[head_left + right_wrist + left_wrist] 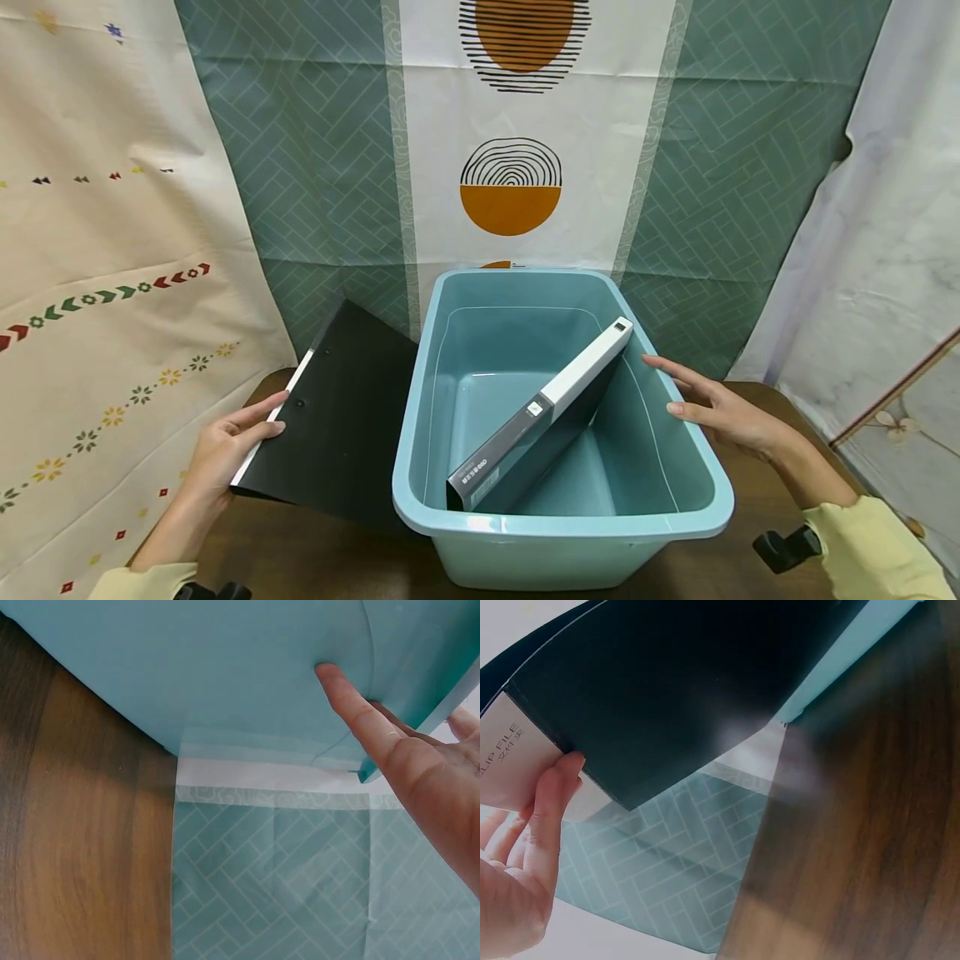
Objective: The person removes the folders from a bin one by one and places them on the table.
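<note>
My left hand [228, 450] pinches a black clip file [352, 400] at its white spine, thumb on the cover. In the left wrist view the printed spine [525, 754] shows between the fingers. The file tilts beside the left wall of a light blue plastic tub [420, 400], partly hidden behind it. My right hand [731, 412] rests at the tub's right rim; in the right wrist view a nearly straight finger [352, 701] touches the tub's outer wall. Inside the tub a second file [540, 408], with a grey and white spine, leans diagonally from near left to far right.
The tub stands on a brown wooden table [300, 554]. Behind it hangs a green and white patterned cloth [322, 158]. A cream cloth [112, 275] hangs at the left, and a pale marbled sheet [885, 275] borders the right side.
</note>
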Motion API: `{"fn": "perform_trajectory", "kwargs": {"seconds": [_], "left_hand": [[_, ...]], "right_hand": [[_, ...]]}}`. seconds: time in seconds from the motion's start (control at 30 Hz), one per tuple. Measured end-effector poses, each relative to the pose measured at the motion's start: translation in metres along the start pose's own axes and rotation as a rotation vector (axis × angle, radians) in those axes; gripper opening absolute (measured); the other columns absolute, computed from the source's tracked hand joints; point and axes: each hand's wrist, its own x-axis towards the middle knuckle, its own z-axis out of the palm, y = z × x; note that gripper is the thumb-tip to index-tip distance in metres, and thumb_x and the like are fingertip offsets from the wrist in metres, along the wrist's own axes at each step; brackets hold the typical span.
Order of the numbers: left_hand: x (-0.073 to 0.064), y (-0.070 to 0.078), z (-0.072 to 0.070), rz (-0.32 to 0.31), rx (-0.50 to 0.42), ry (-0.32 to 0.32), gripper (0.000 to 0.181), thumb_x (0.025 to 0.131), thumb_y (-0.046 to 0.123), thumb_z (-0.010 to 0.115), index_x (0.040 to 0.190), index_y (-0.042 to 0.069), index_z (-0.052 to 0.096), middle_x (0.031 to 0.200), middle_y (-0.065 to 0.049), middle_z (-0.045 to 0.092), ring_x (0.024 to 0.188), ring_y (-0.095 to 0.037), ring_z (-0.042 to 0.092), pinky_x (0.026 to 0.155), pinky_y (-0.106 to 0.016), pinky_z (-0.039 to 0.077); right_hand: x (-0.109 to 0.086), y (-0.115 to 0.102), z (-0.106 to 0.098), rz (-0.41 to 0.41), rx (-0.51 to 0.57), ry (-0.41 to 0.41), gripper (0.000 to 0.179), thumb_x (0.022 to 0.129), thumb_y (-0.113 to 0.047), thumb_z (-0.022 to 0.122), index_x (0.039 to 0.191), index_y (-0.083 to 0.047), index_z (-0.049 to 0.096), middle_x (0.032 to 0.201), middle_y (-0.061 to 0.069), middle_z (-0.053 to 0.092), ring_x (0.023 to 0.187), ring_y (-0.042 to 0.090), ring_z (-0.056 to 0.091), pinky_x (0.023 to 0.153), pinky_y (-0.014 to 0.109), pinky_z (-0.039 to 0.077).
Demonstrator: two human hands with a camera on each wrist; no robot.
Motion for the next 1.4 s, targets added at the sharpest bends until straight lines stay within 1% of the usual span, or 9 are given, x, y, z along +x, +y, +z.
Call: {"fn": "perform_trajectory", "kwargs": {"seconds": [0.27, 0.4, 0.5, 0.7, 0.83, 0.97, 1.13, 1.23, 1.4], "left_hand": [[-0.001, -0.008, 0.0, -0.036, 0.027, 0.004, 0.033, 0.086, 0.01, 0.061, 0.113, 0.029, 0.066, 0.098, 0.024, 0.063, 0.069, -0.008, 0.064, 0.055, -0.028, 0.053], [0.0, -0.01, 0.0, -0.023, 0.153, 0.025, 0.036, 0.087, 0.017, 0.062, 0.122, 0.021, 0.06, 0.102, 0.03, 0.058, 0.092, 0.009, 0.052, 0.068, -0.016, 0.048], [0.001, -0.013, 0.0, -0.014, 0.236, 0.043, 0.04, 0.087, 0.022, 0.063, 0.126, 0.018, 0.057, 0.103, 0.035, 0.055, 0.098, 0.015, 0.042, 0.076, -0.009, 0.04], [0.002, -0.018, 0.002, -0.043, 0.156, 0.047, 0.036, 0.085, 0.018, 0.064, 0.121, 0.02, 0.061, 0.099, 0.031, 0.059, 0.091, 0.011, 0.052, 0.066, -0.016, 0.049], [0.003, -0.02, 0.002, -0.046, 0.22, 0.056, 0.039, 0.086, 0.022, 0.064, 0.124, 0.018, 0.058, 0.101, 0.034, 0.055, 0.097, 0.015, 0.043, 0.074, -0.011, 0.043], [0.004, -0.021, 0.002, -0.077, 0.231, 0.052, 0.042, 0.086, 0.024, 0.063, 0.127, 0.018, 0.056, 0.103, 0.035, 0.053, 0.116, -0.003, 0.042, 0.093, -0.029, 0.04], [0.005, -0.023, 0.001, -0.079, 0.235, 0.049, 0.046, 0.085, 0.022, 0.064, 0.128, 0.013, 0.053, 0.103, 0.033, 0.053, 0.134, -0.032, 0.02, 0.105, -0.055, 0.016], [0.005, -0.025, 0.0, -0.08, 0.241, 0.048, 0.047, 0.084, 0.021, 0.064, 0.128, 0.01, 0.053, 0.104, 0.033, 0.053, 0.134, -0.035, 0.017, 0.105, -0.057, 0.014], [0.005, -0.028, -0.002, -0.079, 0.253, 0.046, 0.048, 0.085, 0.022, 0.064, 0.129, 0.01, 0.051, 0.105, 0.033, 0.052, 0.129, -0.026, 0.024, 0.103, -0.054, 0.016]], "right_hand": [[0.0, 0.0, 0.001, -0.009, 0.034, -0.025, 0.061, 0.097, -0.01, 0.039, 0.148, -0.019, 0.007, 0.142, 0.027, 0.015, 0.112, 0.012, 0.05, 0.081, 0.049, 0.049], [-0.001, 0.0, 0.001, -0.012, 0.032, -0.022, 0.06, 0.097, -0.01, 0.039, 0.148, -0.019, 0.008, 0.142, 0.014, 0.023, 0.112, 0.01, 0.05, 0.081, 0.047, 0.049], [-0.001, 0.0, 0.0, -0.016, 0.018, -0.015, 0.06, 0.097, -0.01, 0.04, 0.148, -0.019, 0.009, 0.143, 0.014, 0.021, 0.112, 0.009, 0.05, 0.081, 0.047, 0.049], [-0.001, -0.001, 0.001, -0.01, 0.007, -0.005, 0.061, 0.096, -0.01, 0.041, 0.147, -0.019, 0.009, 0.143, 0.03, 0.013, 0.111, 0.009, 0.05, 0.08, 0.053, 0.048], [-0.001, -0.001, 0.001, -0.008, 0.01, -0.004, 0.061, 0.096, -0.009, 0.041, 0.147, -0.019, 0.009, 0.143, 0.019, 0.02, 0.111, 0.008, 0.05, 0.081, 0.05, 0.049], [-0.001, -0.001, 0.002, -0.019, 0.029, -0.022, 0.06, 0.097, -0.007, 0.038, 0.148, -0.018, 0.008, 0.138, -0.003, 0.027, 0.114, 0.006, 0.048, 0.083, 0.039, 0.049], [-0.001, -0.001, 0.002, -0.018, 0.044, -0.028, 0.06, 0.097, -0.006, 0.038, 0.148, -0.019, 0.008, 0.137, -0.007, 0.028, 0.114, 0.007, 0.048, 0.083, 0.037, 0.049], [-0.001, -0.001, 0.001, -0.017, 0.06, -0.037, 0.06, 0.097, -0.006, 0.037, 0.148, -0.019, 0.008, 0.136, -0.007, 0.03, 0.114, 0.009, 0.049, 0.083, 0.038, 0.049], [-0.001, -0.001, 0.0, -0.022, 0.078, -0.05, 0.06, 0.097, -0.006, 0.037, 0.148, -0.02, 0.007, 0.136, -0.009, 0.032, 0.114, 0.01, 0.049, 0.083, 0.038, 0.049]]}}
